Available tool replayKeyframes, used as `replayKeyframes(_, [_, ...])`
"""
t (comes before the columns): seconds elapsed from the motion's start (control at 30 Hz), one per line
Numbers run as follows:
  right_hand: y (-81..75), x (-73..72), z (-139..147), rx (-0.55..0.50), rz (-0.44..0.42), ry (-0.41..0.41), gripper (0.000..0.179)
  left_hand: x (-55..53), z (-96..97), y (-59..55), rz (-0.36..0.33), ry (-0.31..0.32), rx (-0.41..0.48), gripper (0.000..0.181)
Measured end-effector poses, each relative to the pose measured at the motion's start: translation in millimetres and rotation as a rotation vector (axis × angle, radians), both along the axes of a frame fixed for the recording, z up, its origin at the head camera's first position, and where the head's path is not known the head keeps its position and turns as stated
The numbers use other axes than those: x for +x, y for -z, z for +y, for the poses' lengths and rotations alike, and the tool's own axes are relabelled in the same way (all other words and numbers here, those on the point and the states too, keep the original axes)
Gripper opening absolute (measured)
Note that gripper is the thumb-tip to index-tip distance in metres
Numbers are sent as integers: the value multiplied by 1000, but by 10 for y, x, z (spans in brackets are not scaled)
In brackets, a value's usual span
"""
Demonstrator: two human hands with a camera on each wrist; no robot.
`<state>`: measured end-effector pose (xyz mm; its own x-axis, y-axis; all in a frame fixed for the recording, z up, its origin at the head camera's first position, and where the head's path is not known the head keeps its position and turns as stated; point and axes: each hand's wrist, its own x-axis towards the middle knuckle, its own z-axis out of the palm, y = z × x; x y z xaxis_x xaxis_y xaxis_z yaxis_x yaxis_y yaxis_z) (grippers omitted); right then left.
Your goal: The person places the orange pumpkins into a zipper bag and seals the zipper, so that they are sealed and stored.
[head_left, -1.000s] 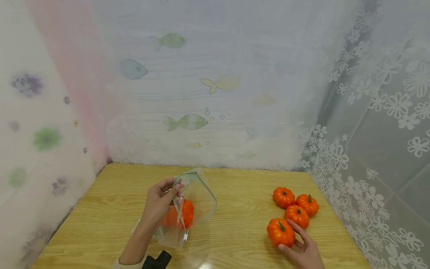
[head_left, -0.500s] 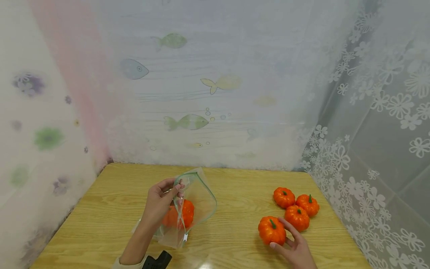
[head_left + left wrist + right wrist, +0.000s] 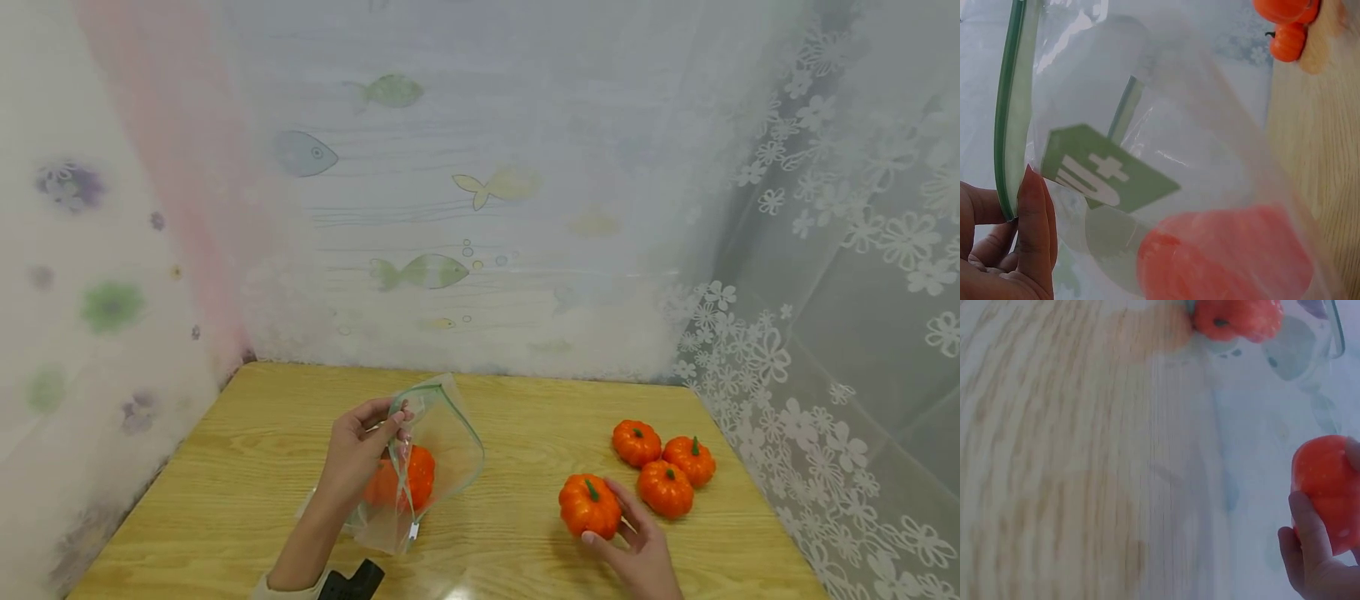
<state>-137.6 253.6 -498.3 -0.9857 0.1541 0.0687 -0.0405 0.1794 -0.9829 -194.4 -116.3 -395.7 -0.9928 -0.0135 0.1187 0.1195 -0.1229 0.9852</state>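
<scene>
My left hand (image 3: 362, 450) pinches the green-edged rim of a clear zip bag (image 3: 453, 433), whose mouth gapes to the right. Inside the bag lies an orange pumpkin (image 3: 422, 477), seen through the plastic; the left wrist view shows it as a blurred red-orange shape (image 3: 1229, 256) below a green printed label (image 3: 1107, 165). To the right of the bag, my right hand (image 3: 637, 546) grips a second small orange pumpkin (image 3: 585, 506) with a green stem, thumb in front and fingers behind. The right wrist view shows fingers (image 3: 1310, 528) curled against this pumpkin's side.
Three more small pumpkins cluster on the right of the wooden table (image 3: 517, 417): one at the back (image 3: 637, 442), one at the right (image 3: 690, 461) and one in front (image 3: 666, 489). Patterned curtains (image 3: 480, 317) hang along the table's back and sides. A white zip slider (image 3: 414, 530) hangs at the bag's lower edge.
My right hand has carried its pumpkin leftward, away from the other three and nearer the bag. The left hand and the bag have stayed in place.
</scene>
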Motion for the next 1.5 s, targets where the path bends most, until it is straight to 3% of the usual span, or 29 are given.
replayKeyframes(0.3, [-21, -12, -135, -45, -57, -24, 80, 8, 0, -2, 1, -3, 1, 25])
replayKeyframes(0.73, [-156, 59, -349, -218, -124, -139, 80, 8, 5, -4, 3, -1, -5, 26])
replayKeyframes(1.03, [-171, 125, -479, -319, 12, -216, 83, 11, 16, 13, 20, 2, 8, 26])
replayKeyframes(1.17, [-182, 134, -537, -362, 20, -249, 82, 15, 21, 22, 18, 0, 8, 25])
replayKeyframes(1.27, [-235, 117, -578, -373, 20, -263, 81, 22, 21, 25, 11, -3, 0, 26])
replayKeyframes(1.5, [-349, 30, -632, -369, 129, -380, 82, 35, 16, 25, -3, -1, -6, 26])
